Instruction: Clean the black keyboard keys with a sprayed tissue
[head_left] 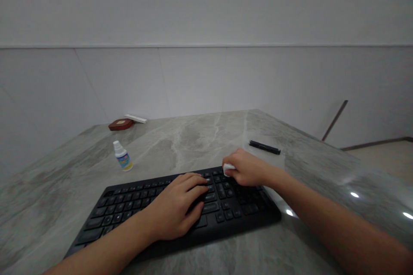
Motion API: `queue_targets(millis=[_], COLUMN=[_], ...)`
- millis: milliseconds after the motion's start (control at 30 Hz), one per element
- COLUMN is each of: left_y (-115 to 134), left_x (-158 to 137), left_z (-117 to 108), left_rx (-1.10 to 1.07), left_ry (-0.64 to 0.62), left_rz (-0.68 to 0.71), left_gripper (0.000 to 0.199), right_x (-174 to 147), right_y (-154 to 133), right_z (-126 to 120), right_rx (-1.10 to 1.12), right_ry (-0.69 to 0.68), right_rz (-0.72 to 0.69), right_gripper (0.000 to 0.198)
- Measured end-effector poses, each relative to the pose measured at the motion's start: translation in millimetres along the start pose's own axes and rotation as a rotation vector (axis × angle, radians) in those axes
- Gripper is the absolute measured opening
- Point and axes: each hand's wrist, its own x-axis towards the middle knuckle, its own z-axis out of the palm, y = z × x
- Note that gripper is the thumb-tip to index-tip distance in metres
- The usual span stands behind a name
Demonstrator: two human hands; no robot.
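Note:
A black keyboard [129,200] lies slightly slanted on the table, close to me. Across its middle keys rests my left hand [179,204], flat with the fingers stretched out and nothing in it. My right hand [243,167] is closed on a small white wad [228,169], which looks like tissue or cloth. That wad is at the keyboard's top edge, over the upper right keys. The right hand and forearm hide part of the number keys.
A small white bottle [123,157] with a blue and yellow label stands left beyond the keyboard. A black pen [264,147] lies at the right. Near the far left edge are a reddish-brown box [120,125] and a thin white object [136,118]. Behind the marbled table [193,137] rises a wall.

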Motion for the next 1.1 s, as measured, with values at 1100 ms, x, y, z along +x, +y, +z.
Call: queue_targets(millis=[1100], left_y=[1.1], left_x=[2.6], left_z=[-1.3], left_rx=[0.004], left_ry=[0.008], left_rz=[0.007], left_gripper=[0.033], right_x=[0.7], right_y=[-4.0], right_z=[9.2], right_rx=[0.081], right_ry=[0.068], right_rz=[-0.159], right_gripper=[0.01])
